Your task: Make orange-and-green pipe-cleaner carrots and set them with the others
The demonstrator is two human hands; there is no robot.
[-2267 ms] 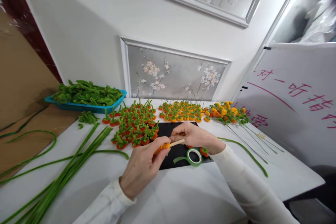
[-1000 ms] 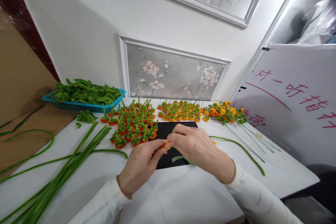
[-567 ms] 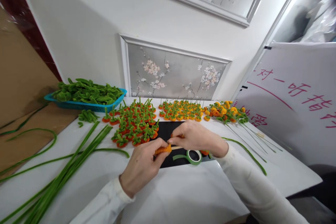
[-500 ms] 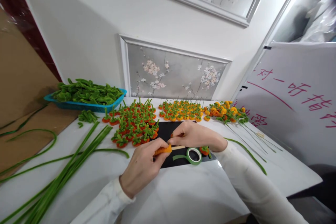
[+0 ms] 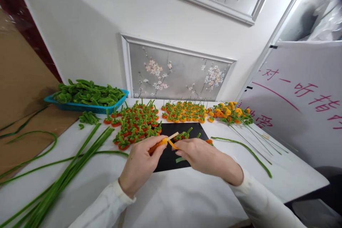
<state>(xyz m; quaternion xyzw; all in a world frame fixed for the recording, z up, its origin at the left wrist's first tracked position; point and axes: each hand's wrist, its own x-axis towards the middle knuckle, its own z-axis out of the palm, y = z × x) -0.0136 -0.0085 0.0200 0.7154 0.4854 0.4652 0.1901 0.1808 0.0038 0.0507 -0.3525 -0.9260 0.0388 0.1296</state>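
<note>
My left hand (image 5: pixel 141 162) is closed around a pale wooden stick (image 5: pixel 173 136) wound with an orange pipe cleaner (image 5: pixel 160 144). The stick's bare tip points up to the right. My right hand (image 5: pixel 207 158) pinches the loose end of that pipe cleaner, which runs taut from the coil. Both hands are above a black mat (image 5: pixel 171 164). A short end of green tape (image 5: pixel 180 159) shows beside my right fingers; the rest of it is hidden under the hand. Just behind lies a small orange fuzzy piece with green leaves (image 5: pixel 183 135).
Rows of orange-red pieces with green stems (image 5: pixel 139 124) and yellow-orange ones (image 5: pixel 184 112) stand at the back. A blue basket (image 5: pixel 88 107) of green leaf shapes sits back left. Long green pipe cleaners (image 5: pixel 64 174) lie left; a wired orange bunch (image 5: pixel 232 112) lies right.
My right hand has moved down and to the right, drawing the orange strand out from the coil. It now covers the tape roll. The stick tilts more upward.
</note>
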